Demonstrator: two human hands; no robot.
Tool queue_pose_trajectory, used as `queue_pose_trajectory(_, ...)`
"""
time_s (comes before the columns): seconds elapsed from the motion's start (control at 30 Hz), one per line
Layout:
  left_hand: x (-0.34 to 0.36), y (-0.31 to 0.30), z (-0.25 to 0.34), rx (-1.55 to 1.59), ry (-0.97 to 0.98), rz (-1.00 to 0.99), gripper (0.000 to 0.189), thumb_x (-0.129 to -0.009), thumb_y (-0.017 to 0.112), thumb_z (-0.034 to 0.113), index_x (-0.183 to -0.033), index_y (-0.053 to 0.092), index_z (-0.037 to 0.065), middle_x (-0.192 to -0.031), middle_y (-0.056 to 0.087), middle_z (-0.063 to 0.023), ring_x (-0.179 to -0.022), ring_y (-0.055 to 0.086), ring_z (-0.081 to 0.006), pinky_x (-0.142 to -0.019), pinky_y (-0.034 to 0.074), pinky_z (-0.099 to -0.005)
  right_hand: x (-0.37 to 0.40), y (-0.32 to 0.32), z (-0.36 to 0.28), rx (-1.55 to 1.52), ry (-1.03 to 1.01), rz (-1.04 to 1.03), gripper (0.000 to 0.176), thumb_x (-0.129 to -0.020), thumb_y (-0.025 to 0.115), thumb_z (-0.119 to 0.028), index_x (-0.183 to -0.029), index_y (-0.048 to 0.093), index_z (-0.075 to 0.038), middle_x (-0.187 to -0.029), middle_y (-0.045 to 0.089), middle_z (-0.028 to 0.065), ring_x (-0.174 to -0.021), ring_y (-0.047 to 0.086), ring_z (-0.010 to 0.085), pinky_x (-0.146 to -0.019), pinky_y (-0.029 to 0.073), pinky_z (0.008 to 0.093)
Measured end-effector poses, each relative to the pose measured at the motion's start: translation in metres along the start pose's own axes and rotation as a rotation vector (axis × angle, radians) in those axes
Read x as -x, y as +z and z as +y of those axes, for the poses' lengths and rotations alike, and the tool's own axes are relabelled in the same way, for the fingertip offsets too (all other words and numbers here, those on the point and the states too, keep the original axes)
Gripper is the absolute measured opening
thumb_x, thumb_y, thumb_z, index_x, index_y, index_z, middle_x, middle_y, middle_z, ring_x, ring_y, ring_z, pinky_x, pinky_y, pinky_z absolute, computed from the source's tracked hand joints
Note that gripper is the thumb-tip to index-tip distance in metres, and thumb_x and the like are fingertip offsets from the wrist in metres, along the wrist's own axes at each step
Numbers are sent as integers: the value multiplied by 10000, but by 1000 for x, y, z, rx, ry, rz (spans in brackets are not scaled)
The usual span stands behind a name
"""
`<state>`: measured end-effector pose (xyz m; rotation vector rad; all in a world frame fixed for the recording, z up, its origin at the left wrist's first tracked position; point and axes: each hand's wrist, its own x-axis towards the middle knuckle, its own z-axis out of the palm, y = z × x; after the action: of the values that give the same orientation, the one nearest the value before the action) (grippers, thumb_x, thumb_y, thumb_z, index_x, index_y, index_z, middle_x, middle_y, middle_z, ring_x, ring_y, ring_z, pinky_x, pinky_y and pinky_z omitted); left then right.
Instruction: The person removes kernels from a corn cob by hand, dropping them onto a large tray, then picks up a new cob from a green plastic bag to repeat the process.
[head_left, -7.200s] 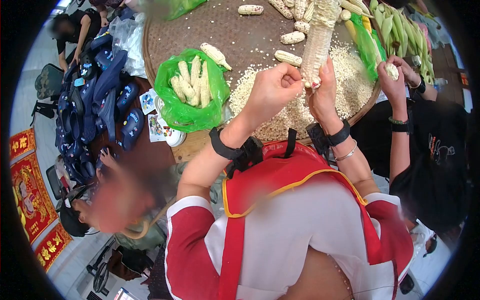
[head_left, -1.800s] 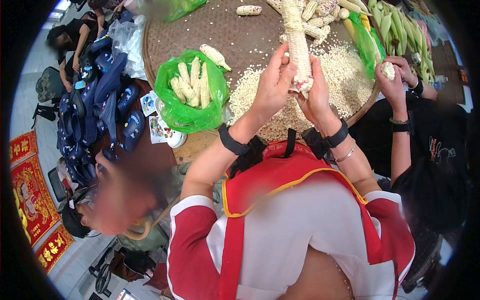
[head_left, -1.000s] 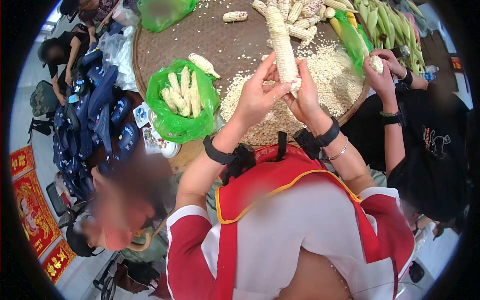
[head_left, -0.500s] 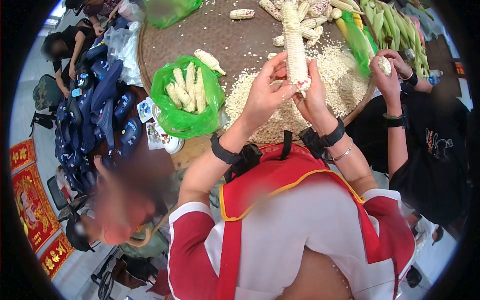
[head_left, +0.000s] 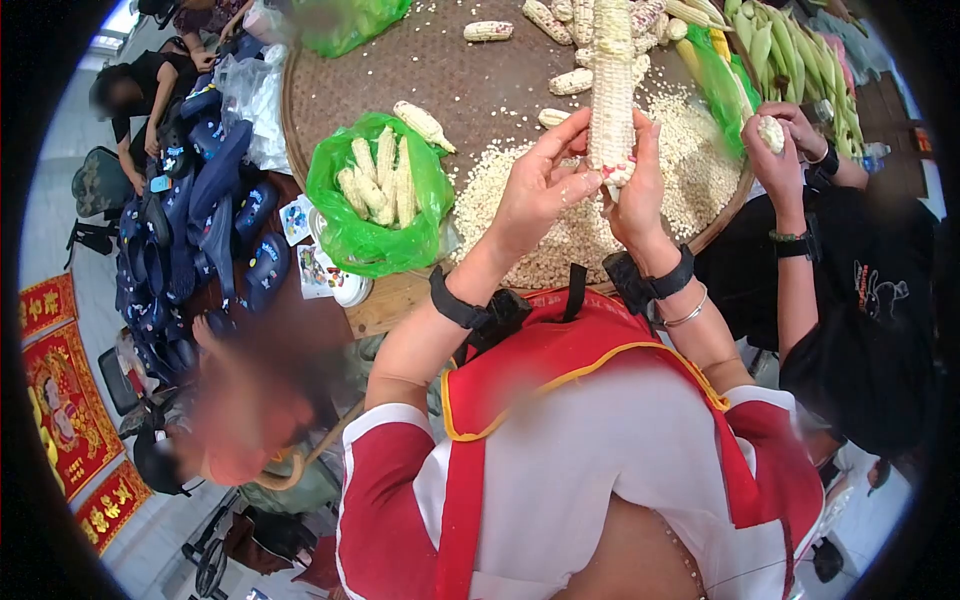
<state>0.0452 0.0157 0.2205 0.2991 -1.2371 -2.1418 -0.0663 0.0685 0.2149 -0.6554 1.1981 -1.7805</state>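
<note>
A pale corn cob [head_left: 612,95] stands upright between my hands, its lower end marked with red kernels. My left hand [head_left: 540,190] has its fingers curled against the cob's lower left side. Around the lower right side, my right hand [head_left: 637,190] grips the cob with the thumb raised along it. Loose white kernels [head_left: 500,215] lie in a heap beneath and around both hands on the round woven tray [head_left: 400,75]. Several more cobs [head_left: 572,82] lie behind the held one.
A green bag [head_left: 430,230] of stripped cobs sits at the left of the tray. Husked corn [head_left: 785,60] lies at the back right. A co-worker's hands [head_left: 775,150] hold a cob close by on the right. Blue shoes [head_left: 215,210] are piled at the left.
The held cob and both hands have shifted slightly right in the view. The surroundings have also shifted slightly in the view. Both hands remain on the cob.
</note>
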Motion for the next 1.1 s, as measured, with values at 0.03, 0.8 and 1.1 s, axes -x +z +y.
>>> queue_pose_trajectory(0.03, 0, 1, -1, -7, -2, 3, 597, -796, 552, 34, -1323, 276, -24, -1201, 455, -119, -1012, 530, -147, -810, 457, -244, 0, -1, 2, 10, -17, 22, 548, -931, 180, -482, -1227, 335, -47, -813, 590, 74, -680, 581, 121, -553, 475, 226)
queue_pose_trajectory(0.8, -9, -3, -11, -283, 85, 94, 894, -725, 678, 111, -1378, 72, 51, -1184, 460, -155, -999, 486, -203, -860, 390, -329, -1, 0, -2, -95, 59, 62, 375, -929, 313, -297, -1206, 366, -50, -1034, 526, 85, -857, 555, 148, -666, 477, 261)
queue_pose_trajectory(1.1, -10, 7, -19, -413, 138, 113, 611, -850, 517, 61, -1359, 179, 45, -1111, 470, -129, -821, 499, -98, -629, 456, -209, -1, -1, -3, -98, 197, 46, 395, -931, 301, -325, -1233, 372, -81, -941, 568, 45, -695, 562, 95, -480, 418, 209)
